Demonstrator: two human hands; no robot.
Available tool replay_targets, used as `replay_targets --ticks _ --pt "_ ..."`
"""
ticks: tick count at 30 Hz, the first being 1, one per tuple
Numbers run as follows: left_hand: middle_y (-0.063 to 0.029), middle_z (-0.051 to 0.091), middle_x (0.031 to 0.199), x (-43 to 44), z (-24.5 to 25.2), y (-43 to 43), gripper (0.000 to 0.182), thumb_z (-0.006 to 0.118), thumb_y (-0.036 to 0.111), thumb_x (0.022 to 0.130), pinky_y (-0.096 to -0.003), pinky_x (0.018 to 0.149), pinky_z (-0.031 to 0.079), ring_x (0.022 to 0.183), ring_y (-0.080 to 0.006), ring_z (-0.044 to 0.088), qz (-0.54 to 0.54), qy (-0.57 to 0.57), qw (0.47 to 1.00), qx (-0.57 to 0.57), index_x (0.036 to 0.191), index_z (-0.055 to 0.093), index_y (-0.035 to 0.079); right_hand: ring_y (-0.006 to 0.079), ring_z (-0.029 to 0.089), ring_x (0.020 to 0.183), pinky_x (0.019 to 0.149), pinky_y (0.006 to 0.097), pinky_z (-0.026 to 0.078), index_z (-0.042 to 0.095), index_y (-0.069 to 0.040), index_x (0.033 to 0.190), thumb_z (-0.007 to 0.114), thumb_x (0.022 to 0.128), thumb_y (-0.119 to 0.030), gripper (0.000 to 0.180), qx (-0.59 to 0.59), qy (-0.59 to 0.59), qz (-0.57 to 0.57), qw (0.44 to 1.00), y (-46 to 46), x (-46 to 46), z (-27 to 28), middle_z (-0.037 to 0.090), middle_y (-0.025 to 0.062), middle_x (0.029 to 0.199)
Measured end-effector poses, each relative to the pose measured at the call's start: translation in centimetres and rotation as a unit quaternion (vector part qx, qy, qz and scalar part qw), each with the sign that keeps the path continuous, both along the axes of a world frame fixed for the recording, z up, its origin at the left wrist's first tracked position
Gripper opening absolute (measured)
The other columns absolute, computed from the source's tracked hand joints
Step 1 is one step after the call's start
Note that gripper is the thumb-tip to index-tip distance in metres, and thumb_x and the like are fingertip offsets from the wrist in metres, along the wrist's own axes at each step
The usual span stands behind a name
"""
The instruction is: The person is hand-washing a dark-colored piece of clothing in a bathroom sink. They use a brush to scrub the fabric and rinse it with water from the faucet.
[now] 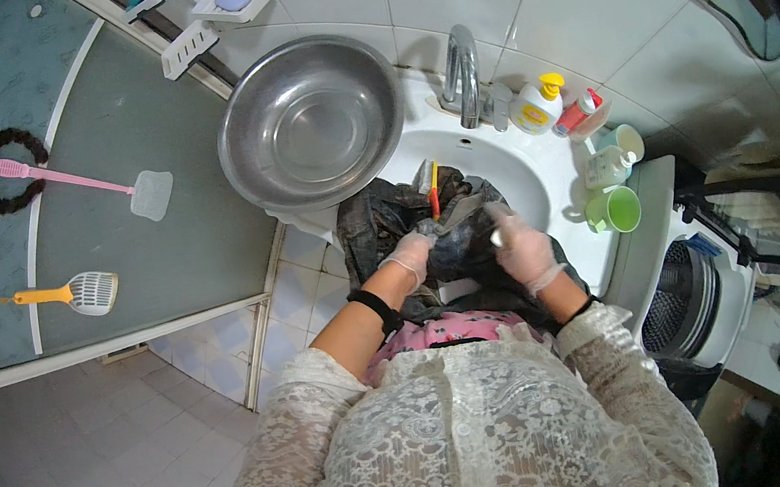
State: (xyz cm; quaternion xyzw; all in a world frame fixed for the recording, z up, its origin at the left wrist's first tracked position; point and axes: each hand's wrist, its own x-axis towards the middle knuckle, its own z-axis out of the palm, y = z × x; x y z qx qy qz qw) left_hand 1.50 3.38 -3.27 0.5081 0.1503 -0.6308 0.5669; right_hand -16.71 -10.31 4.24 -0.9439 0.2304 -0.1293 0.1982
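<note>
A dark, wet-looking garment (462, 252) lies bunched in the white washbasin (524, 183) and hangs over its front edge. My left hand (411, 259), in a clear thin glove, grips a fold of the cloth. Over the garment's right side is my right hand (524, 251), gloved too and slightly blurred. Its fingers close around a small white object (496, 237), mostly hidden, whose kind I cannot tell. Just beyond my hands, a tool with a yellow and orange handle (436, 196), possibly a brush, rests on the cloth.
A stainless steel bowl (313, 120) stands on the counter's left, beside the chrome faucet (464, 76). Along the right are a yellow-topped pump bottle (537, 107), a red bottle (577, 114), a clear pump bottle (607, 166) and a green cup (613, 210). An open washing machine (697, 297) adjoins the basin.
</note>
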Motion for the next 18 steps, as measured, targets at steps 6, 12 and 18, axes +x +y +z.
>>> replay_targets --ticks 6,12,18 --pt "-0.0089 0.067 0.109 -1.4 -0.6 0.6 0.027 0.054 0.016 0.096 -0.0346 0.087 0.048 0.093 -0.0218 0.062 0.055 -0.145 0.987 0.033 0.118 0.065 0.006 0.0307 0.072 0.088 0.07 0.0409 0.058 0.027 0.001 0.149 0.066 0.083 -0.019 0.08 0.065 0.284 0.033 0.956 4.4 5.3 -1.4 0.036 0.0302 0.15" --pt "-0.0175 0.066 0.114 -1.5 -2.3 1.6 0.032 0.051 0.013 0.096 -0.0367 0.089 0.047 0.101 -0.0266 0.063 -0.012 -0.158 0.982 0.106 0.123 0.061 0.001 0.0341 0.068 0.106 0.087 0.0452 0.054 0.049 -0.008 0.138 0.062 0.089 -0.027 0.055 0.15 0.408 -0.014 0.9 0.8 3.0 -5.1 0.054 0.0249 0.138" --pt "-0.0141 0.067 0.109 -1.6 -4.8 2.7 0.032 0.053 0.014 0.096 -0.0347 0.086 0.048 0.098 -0.0238 0.064 -0.182 -0.244 0.949 0.086 0.124 0.06 0.0 0.0343 0.065 0.113 0.093 0.0435 0.051 0.062 -0.007 0.122 0.061 0.091 -0.03 0.039 0.148 0.488 0.02 0.86 -2.0 3.9 -6.7 0.066 0.0182 0.124"
